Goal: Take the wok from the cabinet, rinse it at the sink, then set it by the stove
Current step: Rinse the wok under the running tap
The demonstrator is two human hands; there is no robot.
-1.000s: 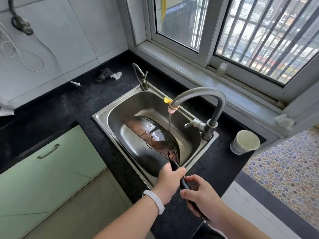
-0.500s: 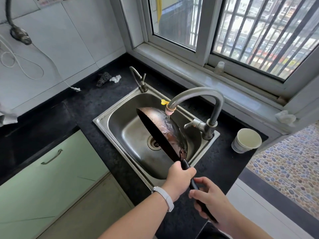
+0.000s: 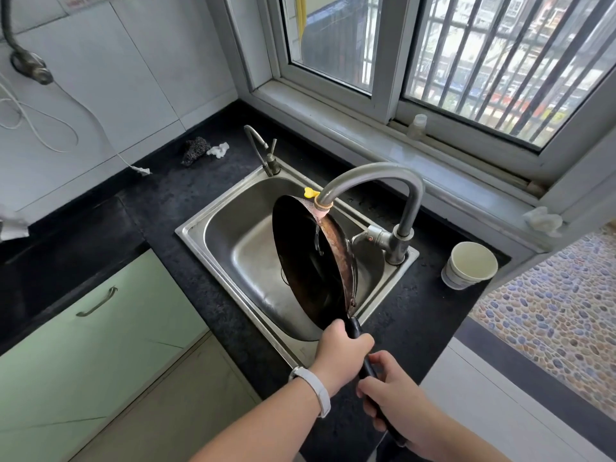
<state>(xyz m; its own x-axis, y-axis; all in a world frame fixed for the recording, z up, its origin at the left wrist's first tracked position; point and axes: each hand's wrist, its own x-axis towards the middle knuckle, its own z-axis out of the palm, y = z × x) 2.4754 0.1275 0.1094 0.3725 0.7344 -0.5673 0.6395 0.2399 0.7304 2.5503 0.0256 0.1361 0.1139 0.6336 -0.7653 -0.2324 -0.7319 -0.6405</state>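
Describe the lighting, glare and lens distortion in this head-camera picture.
Head view: daylight from the window lights the scene softly, without hard shadows; the wok reads almost black, detail lost; the sink shows mild sheen, no blown glare; the wide-angle lens bows the window frame and counter edges; focus is sharp.

Dark matt wok, brushed steel sink, speckled stone counter.

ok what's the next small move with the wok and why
Probably draw the wok back a little from the tap spout, tipped over the sink to drain. It stands nearly on edge, rim right at the spout, with left hand and right hand both gripping the handle; lifting straight up might knock the tap.
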